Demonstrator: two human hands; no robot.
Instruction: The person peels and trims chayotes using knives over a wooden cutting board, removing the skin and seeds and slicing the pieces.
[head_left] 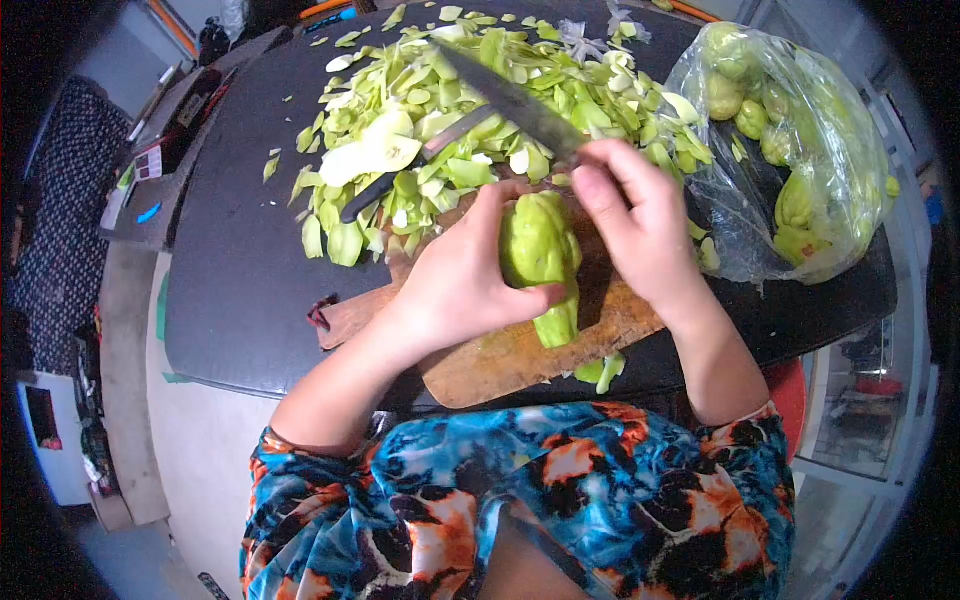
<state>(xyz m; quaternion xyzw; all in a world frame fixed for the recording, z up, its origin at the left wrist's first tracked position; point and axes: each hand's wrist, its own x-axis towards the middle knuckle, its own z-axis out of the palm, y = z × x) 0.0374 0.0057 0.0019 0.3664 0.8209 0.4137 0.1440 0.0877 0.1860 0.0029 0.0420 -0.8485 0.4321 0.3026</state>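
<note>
My left hand (pixel 465 270) is wrapped around a green chayote (pixel 540 238), holding it upright above the wooden cutting board (pixel 470 370). My right hand (pixel 645 225) grips a large knife (pixel 515 105), its blade pointing up and left over the heap. The fingers hide the knife's handle. Just below the held chayote is a paler green piece (pixel 557 325); whether it is joined to the chayote I cannot tell. Beyond the board lies a big heap of thin green slices (pixel 480 60). A second blade with a dark handle (pixel 368 197) rests on the heap's left side.
A clear plastic bag (pixel 850 190) with several whole chayotes (pixel 730 80) stands at the right of the dark table (pixel 240 270). A few green scraps (pixel 603 370) lie by the board's near edge. To the left is a side surface (pixel 150 205) with small items.
</note>
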